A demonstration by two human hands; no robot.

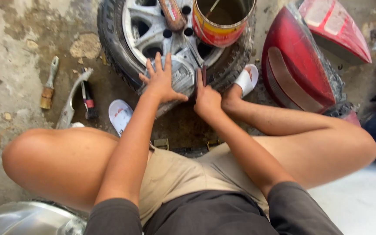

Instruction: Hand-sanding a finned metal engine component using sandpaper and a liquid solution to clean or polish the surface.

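**Hands on a grey part against a wheel**

Head view: the left hand (161, 81) lies flat with fingers spread wide, pressing down on a grey curved part (181, 75) that rests against the lower edge of a wheel (153, 30) with a silver spoked rim. It grips nothing; it only bears on the part's surface. Just beside it, the right hand (206, 96) is closed around a thin dark tool (200, 78), held upright with its end touching the right edge of the grey part.

Beyond both hands, on top of the wheel, stands an open tin can (223, 21) with a red and yellow band. Right of the right hand lies a red tail light (299, 65); the person's foot in a white sandal (245, 80) sits between it and the wheel. Well left of the left hand, on the concrete floor (14, 52), lie a paintbrush (48, 85) and a second white sandal (120, 115).
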